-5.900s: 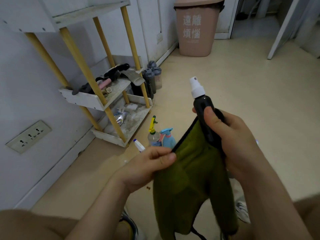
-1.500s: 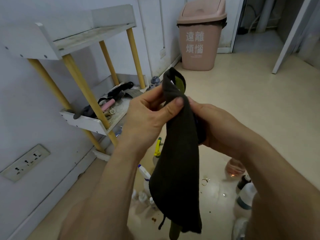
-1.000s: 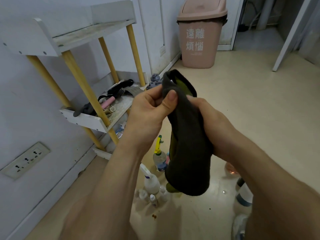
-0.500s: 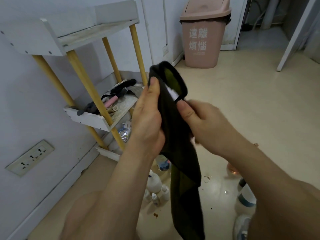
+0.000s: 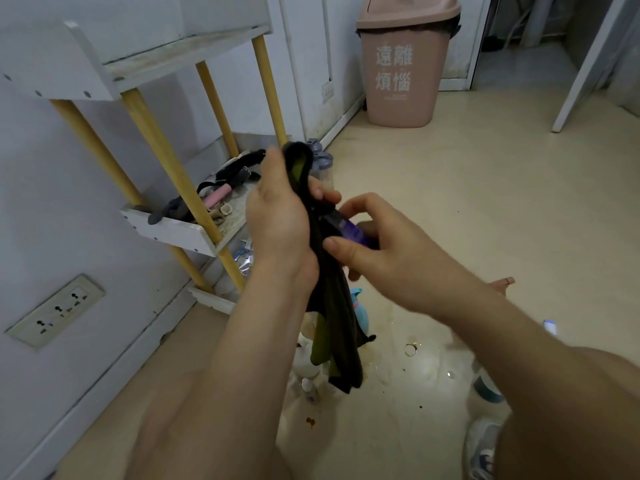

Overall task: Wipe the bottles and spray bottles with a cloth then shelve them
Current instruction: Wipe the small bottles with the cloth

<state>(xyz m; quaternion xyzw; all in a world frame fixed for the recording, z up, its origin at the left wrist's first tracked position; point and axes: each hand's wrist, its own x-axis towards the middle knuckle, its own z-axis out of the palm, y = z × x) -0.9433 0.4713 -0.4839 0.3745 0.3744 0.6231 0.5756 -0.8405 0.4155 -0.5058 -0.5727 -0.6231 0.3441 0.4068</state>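
As one cloth (image 5: 332,306) covers one bottle (image 5: 351,232), two hands (image 5: 277,220) (image 5: 377,251) grip them.

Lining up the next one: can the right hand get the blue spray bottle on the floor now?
Probably not yet: the right hand grips the bottle in the cloth, and the hanging cloth covers most of the blue spray bottle below.

I log a home utility corner: pink plastic swing-lid waste bin (image 5: 401,64), white shelf rack on yellow wooden legs (image 5: 173,233), beige wall socket (image 5: 55,311).
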